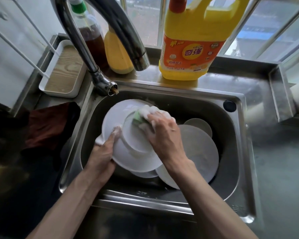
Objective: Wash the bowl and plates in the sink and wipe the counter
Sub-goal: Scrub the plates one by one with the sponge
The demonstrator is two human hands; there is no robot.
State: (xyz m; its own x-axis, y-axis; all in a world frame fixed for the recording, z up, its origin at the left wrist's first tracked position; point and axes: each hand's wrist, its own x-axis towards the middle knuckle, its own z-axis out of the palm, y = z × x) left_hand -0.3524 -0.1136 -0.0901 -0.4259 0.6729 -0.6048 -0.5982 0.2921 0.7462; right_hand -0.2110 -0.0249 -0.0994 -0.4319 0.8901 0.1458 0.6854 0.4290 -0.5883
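Left grip holds glossy round plate | right grip holds foamy sponge

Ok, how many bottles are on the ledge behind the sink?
3: green-capped bottle of brown liquid at left, small yellow bottle partly behind the faucet, yellow detergent jug at right. The faucet could hide another.

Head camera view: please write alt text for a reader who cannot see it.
A person's right hand scrubs a round white plate with a foamy green sponge over a stainless steel sink, while the left hand grips the plate's rim. More round plates lie beneath; a yellow detergent jug stands behind.
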